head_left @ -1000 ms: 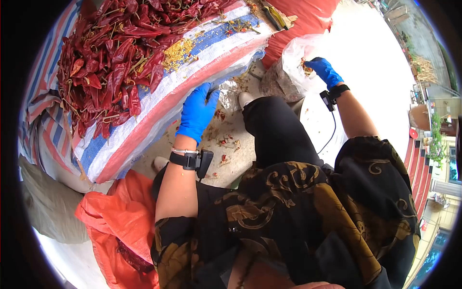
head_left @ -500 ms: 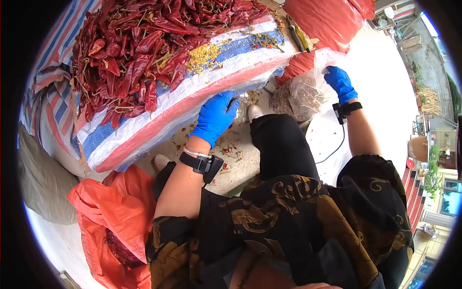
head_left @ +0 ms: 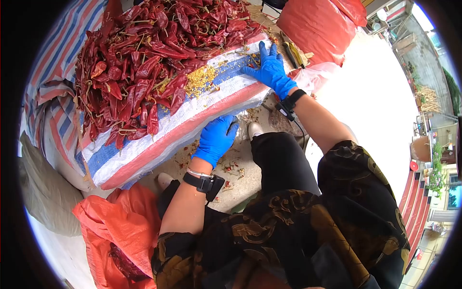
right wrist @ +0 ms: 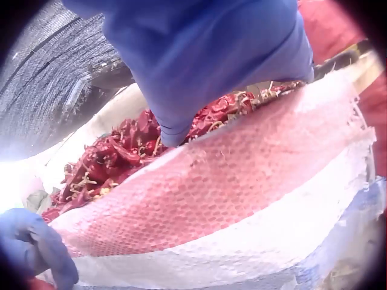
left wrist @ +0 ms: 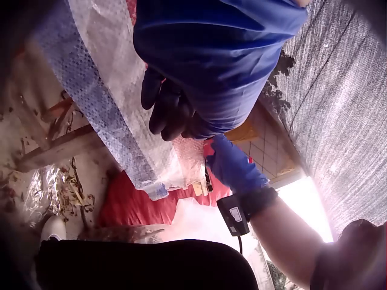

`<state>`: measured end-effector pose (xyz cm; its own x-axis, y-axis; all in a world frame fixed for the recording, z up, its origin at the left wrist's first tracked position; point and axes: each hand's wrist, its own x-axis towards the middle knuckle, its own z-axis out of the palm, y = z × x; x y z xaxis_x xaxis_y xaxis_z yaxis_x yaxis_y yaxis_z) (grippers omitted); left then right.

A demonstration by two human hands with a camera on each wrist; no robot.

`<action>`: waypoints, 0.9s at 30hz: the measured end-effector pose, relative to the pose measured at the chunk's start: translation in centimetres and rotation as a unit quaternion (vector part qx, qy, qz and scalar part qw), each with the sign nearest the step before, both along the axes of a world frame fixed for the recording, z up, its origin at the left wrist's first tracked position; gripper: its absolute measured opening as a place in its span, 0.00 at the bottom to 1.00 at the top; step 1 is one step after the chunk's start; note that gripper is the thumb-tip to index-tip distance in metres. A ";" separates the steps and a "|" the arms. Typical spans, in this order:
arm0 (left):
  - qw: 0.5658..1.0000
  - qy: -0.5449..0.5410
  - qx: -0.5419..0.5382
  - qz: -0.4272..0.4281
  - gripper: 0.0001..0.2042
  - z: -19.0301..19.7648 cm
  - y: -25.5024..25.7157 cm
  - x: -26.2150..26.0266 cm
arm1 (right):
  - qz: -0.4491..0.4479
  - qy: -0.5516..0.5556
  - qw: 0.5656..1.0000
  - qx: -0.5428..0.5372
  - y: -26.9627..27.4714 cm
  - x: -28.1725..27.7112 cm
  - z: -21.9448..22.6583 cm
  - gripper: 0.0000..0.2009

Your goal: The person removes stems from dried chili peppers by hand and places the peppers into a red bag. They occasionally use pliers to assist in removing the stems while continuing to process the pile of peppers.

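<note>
A heap of dried red chili peppers (head_left: 154, 53) lies on the striped woven plastic sheet (head_left: 192, 113). My right hand (head_left: 273, 70), in a blue glove, rests with spread fingers on the sheet's right end, among bits of stem. In the right wrist view its fingertips point down beside the peppers. Yellow seeds (head_left: 201, 79) lie between this hand and the heap. My left hand (head_left: 216, 139), gloved in blue too, hangs at the sheet's front edge. Its fingers (left wrist: 169, 112) are loosely bent, with nothing seen between them.
Just right of my right hand lies a yellow-and-black handled tool (head_left: 292, 52). A full red sack (head_left: 320, 26) stands behind it, near a clear plastic bag (head_left: 315, 77). An open red bag (head_left: 115, 216) is at my left. Scraps (head_left: 233, 168) litter the floor by my legs.
My right hand has left the clear plastic bag and moved left onto the striped sheet, its fingers now spread. My left hand stays near the sheet's front edge.
</note>
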<state>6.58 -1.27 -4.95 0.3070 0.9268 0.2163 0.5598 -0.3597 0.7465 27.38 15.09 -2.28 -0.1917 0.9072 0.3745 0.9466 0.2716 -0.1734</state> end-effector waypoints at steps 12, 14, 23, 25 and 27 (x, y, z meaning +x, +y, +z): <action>1.000 0.004 0.014 -0.007 0.08 0.0 0.3 0.1 | -0.152 -0.002 0.985 -0.078 7.3 1.0 0.7 0.49; 1.000 -0.004 0.024 -0.004 0.08 -0.1 0.3 0.1 | -0.154 -0.031 0.986 -0.057 7.7 1.0 0.3 0.43; 0.999 0.028 0.036 -0.013 0.07 -0.1 0.3 0.3 | -0.108 0.020 0.992 0.061 6.8 1.6 -0.9 0.15; 0.998 0.041 0.038 -0.017 0.07 0.1 0.2 0.2 | -0.093 0.063 0.992 0.048 6.7 1.9 -0.7 0.14; 0.999 0.033 0.032 -0.013 0.07 0.0 0.2 0.1 | -0.082 0.072 0.993 0.054 6.9 2.1 -0.4 0.13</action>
